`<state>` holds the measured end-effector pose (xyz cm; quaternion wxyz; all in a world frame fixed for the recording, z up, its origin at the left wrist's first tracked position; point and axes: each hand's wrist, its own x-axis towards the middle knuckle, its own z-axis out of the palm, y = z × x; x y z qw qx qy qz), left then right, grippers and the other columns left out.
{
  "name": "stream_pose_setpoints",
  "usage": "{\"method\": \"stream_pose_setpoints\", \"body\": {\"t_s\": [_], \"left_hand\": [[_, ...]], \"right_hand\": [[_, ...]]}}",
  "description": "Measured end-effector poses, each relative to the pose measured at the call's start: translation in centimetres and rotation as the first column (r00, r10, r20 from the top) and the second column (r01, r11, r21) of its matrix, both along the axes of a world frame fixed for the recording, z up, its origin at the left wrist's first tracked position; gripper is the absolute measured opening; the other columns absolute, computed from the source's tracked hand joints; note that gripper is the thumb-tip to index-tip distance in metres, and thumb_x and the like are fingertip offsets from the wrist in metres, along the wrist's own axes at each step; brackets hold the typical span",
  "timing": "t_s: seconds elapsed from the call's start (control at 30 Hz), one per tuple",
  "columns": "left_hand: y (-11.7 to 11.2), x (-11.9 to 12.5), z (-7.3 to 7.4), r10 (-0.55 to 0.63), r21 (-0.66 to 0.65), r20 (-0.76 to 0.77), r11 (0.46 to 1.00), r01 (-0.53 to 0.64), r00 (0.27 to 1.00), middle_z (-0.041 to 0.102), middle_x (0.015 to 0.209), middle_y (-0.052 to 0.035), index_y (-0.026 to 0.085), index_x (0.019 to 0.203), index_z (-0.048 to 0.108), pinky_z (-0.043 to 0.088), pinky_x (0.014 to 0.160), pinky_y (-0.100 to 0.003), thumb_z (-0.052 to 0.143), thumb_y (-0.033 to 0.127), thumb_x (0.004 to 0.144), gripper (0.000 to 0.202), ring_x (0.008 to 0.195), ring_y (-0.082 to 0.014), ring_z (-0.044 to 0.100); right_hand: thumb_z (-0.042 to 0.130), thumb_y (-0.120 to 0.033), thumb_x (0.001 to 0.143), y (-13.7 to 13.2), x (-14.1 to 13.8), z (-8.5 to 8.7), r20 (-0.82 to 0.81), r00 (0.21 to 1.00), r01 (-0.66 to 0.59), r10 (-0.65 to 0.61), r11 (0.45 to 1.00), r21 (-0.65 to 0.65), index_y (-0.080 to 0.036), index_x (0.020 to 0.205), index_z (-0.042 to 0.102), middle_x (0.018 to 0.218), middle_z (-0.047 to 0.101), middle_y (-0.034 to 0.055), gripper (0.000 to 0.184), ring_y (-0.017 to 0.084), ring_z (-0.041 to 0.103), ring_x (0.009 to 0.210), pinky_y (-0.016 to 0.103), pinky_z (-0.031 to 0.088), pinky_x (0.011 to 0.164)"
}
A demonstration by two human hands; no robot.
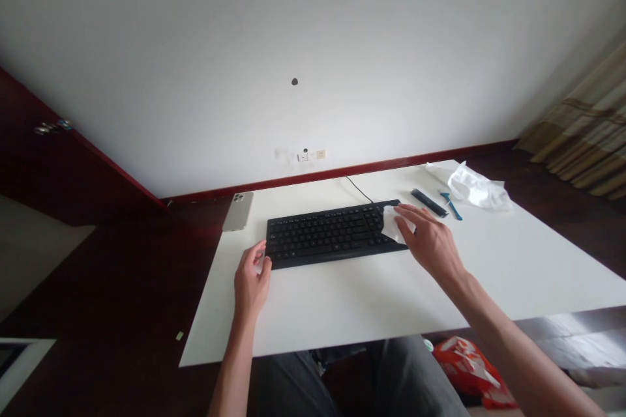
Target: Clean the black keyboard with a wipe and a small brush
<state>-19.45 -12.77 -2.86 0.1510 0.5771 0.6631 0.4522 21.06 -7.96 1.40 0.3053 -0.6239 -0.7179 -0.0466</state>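
Over keyboard right end, right hand open, fingers pressing white tissue onto keys; left hand half-open, empty, just off left end; keyboard lying lengthwise between hands on worktop.

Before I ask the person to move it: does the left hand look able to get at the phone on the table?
Probably yes. The left hand is beside the left end of the black keyboard, and the phone lies ahead of it on the white table. Nothing appears to stand between them.
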Motion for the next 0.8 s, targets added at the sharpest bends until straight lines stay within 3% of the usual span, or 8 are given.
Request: {"method": "stream_pose_setpoints", "body": {"t_s": [0.17, 0.37, 0.57, 0.67, 0.8], "left_hand": [[-0.1, 0.1, 0.2, 0.0, -0.008, 0.004, 1.0, 0.0, 1.0, 0.071, 0.126, -0.0097, 0.024, 0.128, 0.069, 0.056, 0.093, -0.037, 0.056, 0.028, 0.092, 0.038, 0.105, -0.0234, 0.069], [-0.1, 0.2, 0.4, -0.001, -0.006, 0.004, 1.0, 0.001, 1.0, 0.072, 0.124, -0.0094, 0.024, 0.127, 0.07, 0.056, 0.093, -0.036, 0.056, 0.027, 0.092, 0.037, 0.104, -0.0231, 0.069], [-0.2, 0.1, 0.3, -0.007, -0.011, 0.002, 1.0, 0.007, 1.0, 0.072, 0.124, -0.0096, 0.023, 0.126, 0.069, 0.055, 0.093, -0.036, 0.055, 0.029, 0.094, 0.036, 0.104, -0.0226, 0.068], [-0.3, 0.1, 0.2, -0.005, -0.016, 0.005, 1.0, 0.006, 1.0, 0.071, 0.124, -0.0094, 0.022, 0.127, 0.068, 0.055, 0.093, -0.036, 0.054, 0.029, 0.095, 0.036, 0.106, -0.0223, 0.067], [-0.2, 0.1, 0.3, -0.002, -0.033, -0.015, 0.999, 0.002, 1.0, 0.07, 0.124, -0.0093, 0.022, 0.128, 0.067, 0.056, 0.092, -0.037, 0.053, 0.03, 0.095, 0.037, 0.106, -0.0226, 0.067]], "right_hand": [[0.043, -0.04, 0.105, 0.0, 0.1, -1.0, 0.089, 0.993, -0.062, 0.075, 0.988, -0.141, -0.008, 0.138, 0.066, 0.14, 0.067, 0.0202, 0.051, 0.036, 0.058, 0.138, 0.057, 0.046, 0.116], [0.032, -0.038, 0.109, 0.4, -1.2, -1.3, 0.045, 0.998, -0.033, 0.039, 0.993, -0.115, -0.005, 0.152, 0.051, 0.156, 0.051, 0.0243, 0.058, 0.035, 0.041, 0.151, 0.054, 0.046, 0.118], [0.03, -0.032, 0.106, 2.8, -2.2, -3.7, 0.217, 0.973, -0.015, 0.074, 0.964, -0.264, 0.016, 0.15, 0.04, 0.155, 0.041, 0.0399, 0.066, 0.044, 0.031, 0.154, 0.061, 0.035, 0.122], [0.034, -0.025, 0.104, 3.1, -2.0, -4.2, 0.295, 0.955, 0.036, 0.045, 0.963, -0.266, 0.015, 0.151, 0.04, 0.156, 0.042, 0.0379, 0.062, 0.045, 0.034, 0.152, 0.061, 0.033, 0.123], [0.038, -0.015, 0.098, 3.7, -1.5, -3.4, 0.344, 0.938, 0.071, 0.051, 0.94, -0.333, 0.011, 0.148, 0.046, 0.154, 0.048, 0.0335, 0.057, 0.043, 0.038, 0.15, 0.058, 0.032, 0.123]]}}
